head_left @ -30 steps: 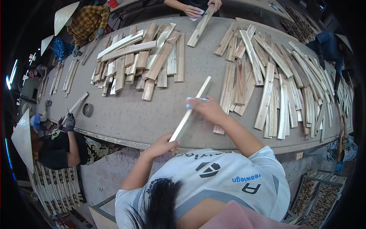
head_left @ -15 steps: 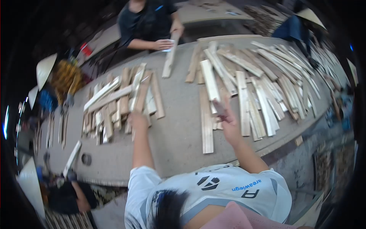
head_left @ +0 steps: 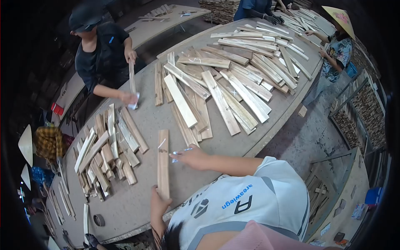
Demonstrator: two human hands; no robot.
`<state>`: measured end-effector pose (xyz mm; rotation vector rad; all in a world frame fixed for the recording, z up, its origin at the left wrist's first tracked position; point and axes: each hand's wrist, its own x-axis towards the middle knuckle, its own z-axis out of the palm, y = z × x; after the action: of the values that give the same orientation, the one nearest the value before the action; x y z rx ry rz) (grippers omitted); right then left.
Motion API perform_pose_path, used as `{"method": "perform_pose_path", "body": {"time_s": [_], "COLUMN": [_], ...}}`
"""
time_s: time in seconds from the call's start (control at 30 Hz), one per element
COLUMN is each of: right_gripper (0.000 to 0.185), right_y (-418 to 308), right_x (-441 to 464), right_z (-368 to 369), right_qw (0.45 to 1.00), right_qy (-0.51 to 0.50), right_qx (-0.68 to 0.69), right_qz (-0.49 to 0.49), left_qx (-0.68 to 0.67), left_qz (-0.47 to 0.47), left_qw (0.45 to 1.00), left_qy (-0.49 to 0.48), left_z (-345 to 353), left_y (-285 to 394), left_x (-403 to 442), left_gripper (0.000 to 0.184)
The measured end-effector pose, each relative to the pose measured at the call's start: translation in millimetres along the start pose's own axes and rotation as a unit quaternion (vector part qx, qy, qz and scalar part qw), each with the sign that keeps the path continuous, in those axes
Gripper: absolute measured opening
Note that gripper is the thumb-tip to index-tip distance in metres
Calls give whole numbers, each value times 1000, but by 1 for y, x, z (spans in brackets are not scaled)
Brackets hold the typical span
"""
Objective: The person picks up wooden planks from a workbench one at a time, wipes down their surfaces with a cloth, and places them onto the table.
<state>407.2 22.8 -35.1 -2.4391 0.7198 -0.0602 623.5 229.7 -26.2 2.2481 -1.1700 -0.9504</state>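
My left hand (head_left: 159, 205) grips the lower end of a flat wooden slat (head_left: 163, 166) with a pale mark near its top. The slat points away from me across the grey table (head_left: 133, 204). Just right of the slat, my right hand (head_left: 191, 158) is closed on a small white and blue item (head_left: 180, 155), perhaps a folded cloth. One pile of slats (head_left: 102, 154) lies left of the held slat. A larger pile (head_left: 225, 96) spreads beyond it and to the right.
Across the table a person in dark clothes (head_left: 102, 58) holds a slat and a white cloth. Other people work at the far right end (head_left: 337, 52) and on the left (head_left: 48, 143). A round brown ring (head_left: 98, 220) sits near the front edge. Racks of wood (head_left: 360, 112) stand at right.
The view has turned to the right. The narrow pale slat has left my hands, and my left hand, earlier at the left pile, now holds a wider brown slat near me.
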Motion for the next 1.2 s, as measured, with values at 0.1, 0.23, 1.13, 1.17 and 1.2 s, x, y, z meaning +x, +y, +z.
{"method": "perform_pose_path", "body": {"time_s": [0.1, 0.23, 1.13, 1.17, 1.2], "right_gripper": [64, 52, 48, 46, 48], "right_y": [-9, -7, 18, 10, 10], "right_x": [3, 17, 10, -1, -2], "right_z": [44, 50, 54, 61, 60], "right_qw": [990, 952, 963, 919, 919], "right_qy": [58, 38, 73, 145, 112], "right_qx": [-62, -103, -123, -110, -75], "right_qz": [-112, -286, -230, -350, -372], "left_qx": [-25, -98, -42, -26, -34], "left_qz": [50, 51, 27, 46, 30], "left_qw": [998, 993, 999, 999, 999], "left_qy": [-16, -46, 2, 1, 14], "left_z": [23, 41, 35, 32, 29], "left_y": [0, -10, 34, 32, 33], "left_x": [-36, -54, -71, -72, -71], "left_gripper": [83, 84, 79, 79, 79]}}
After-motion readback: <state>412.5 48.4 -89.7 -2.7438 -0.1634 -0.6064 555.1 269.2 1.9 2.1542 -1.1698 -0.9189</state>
